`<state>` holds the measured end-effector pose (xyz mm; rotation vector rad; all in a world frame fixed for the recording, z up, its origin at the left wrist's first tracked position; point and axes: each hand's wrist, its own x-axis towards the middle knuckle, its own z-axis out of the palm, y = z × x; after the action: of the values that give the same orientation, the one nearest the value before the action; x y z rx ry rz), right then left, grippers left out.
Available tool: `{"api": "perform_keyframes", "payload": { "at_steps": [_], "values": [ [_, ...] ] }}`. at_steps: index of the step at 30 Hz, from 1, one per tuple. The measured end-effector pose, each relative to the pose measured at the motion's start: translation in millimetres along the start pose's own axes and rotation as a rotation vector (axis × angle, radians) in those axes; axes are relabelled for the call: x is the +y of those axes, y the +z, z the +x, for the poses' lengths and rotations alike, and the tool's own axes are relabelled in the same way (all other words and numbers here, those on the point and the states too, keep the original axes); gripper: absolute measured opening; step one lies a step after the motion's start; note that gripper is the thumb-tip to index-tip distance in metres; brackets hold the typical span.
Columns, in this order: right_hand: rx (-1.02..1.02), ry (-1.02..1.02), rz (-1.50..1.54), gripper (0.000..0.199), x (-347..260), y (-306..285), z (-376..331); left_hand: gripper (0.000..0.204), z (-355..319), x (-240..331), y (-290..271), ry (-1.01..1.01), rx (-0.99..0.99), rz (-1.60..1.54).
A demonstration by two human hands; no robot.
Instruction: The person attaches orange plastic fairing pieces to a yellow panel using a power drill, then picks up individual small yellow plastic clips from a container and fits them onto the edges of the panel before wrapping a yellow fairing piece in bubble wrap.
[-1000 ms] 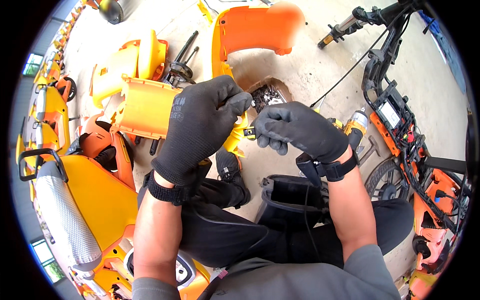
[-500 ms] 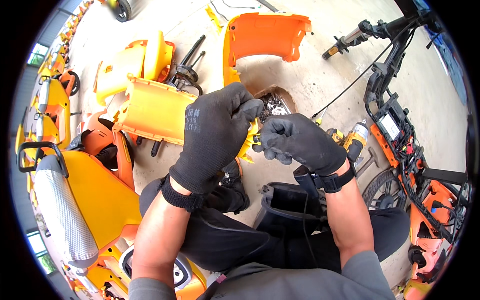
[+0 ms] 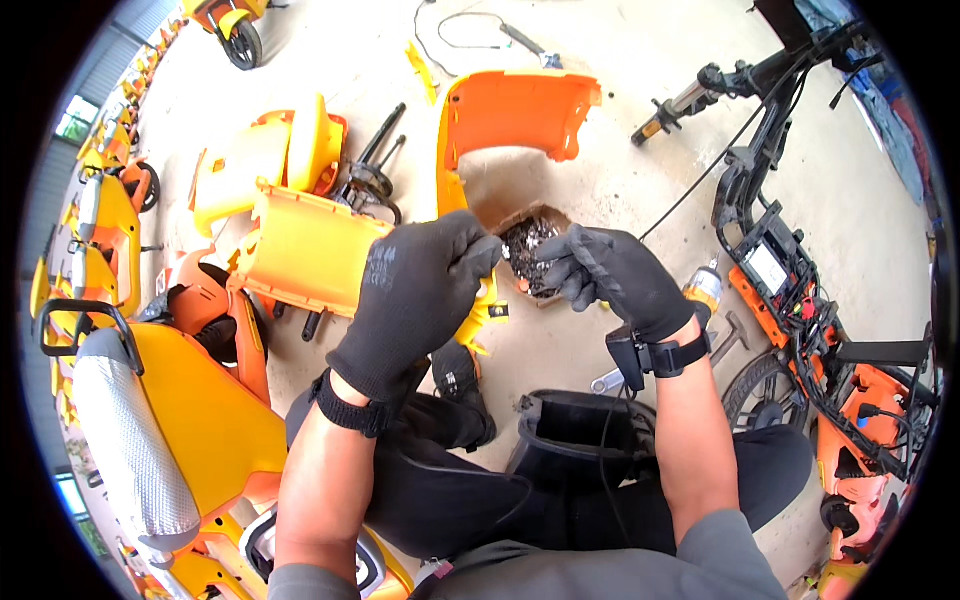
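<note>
My left hand (image 3: 418, 300), in a black knit glove, is closed around a yellow plastic piece (image 3: 484, 322) that shows below its fingers. A small black clip-like part (image 3: 497, 311) sits on that piece. To the right, my gloved right hand (image 3: 628, 283) is apart from the left, its fingers curled together. A tiny yellowish bit shows under these fingers, too small to name. Between and beyond both hands stands a cardboard box (image 3: 562, 214) of dark screws and small bits (image 3: 525, 246).
Orange and yellow body panels (image 3: 310, 245) lie ahead and left. A yellow scooter seat unit (image 3: 205, 410) is close on my left. A stripped scooter frame (image 3: 770, 240), a drill (image 3: 704, 285), a hammer (image 3: 733, 335) and a wheel (image 3: 768, 395) are right. A black bin (image 3: 575, 415) stands before me.
My hands have drawn apart; the right moved slightly right, away from the yellow piece in the left. The view has tilted, showing more floor ahead and the screw box more fully.
</note>
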<state>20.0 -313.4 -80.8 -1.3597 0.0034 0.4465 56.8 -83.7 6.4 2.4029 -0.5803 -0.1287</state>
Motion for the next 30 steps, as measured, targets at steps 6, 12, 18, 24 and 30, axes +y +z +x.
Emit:
{"api": "perform_keyframes", "payload": {
  "at_steps": [6,12,18,24,30],
  "values": [
    [0.185,0.345,-0.054,0.041,81.3,11.7,21.3,0.015,-1.5,6.7,-1.1,0.032,-0.024,-0.006],
    [-0.221,0.597,0.675,0.056,150.6,57.3,14.3,0.045,-8.5,11.3,-3.5,0.128,-0.08,-0.044],
    [-0.182,0.348,0.97,0.045,137.5,88.2,26.0,0.059,-12.0,14.1,-5.4,0.134,-0.215,-0.007],
    [-0.053,0.198,0.985,0.048,106.9,106.9,25.8,0.059,-20.7,22.9,-14.4,0.174,-0.143,-0.042],
    [0.072,0.132,0.843,0.039,85.2,104.1,28.3,0.047,-29.7,20.8,-31.3,0.251,0.024,-0.119]
  ]
}}
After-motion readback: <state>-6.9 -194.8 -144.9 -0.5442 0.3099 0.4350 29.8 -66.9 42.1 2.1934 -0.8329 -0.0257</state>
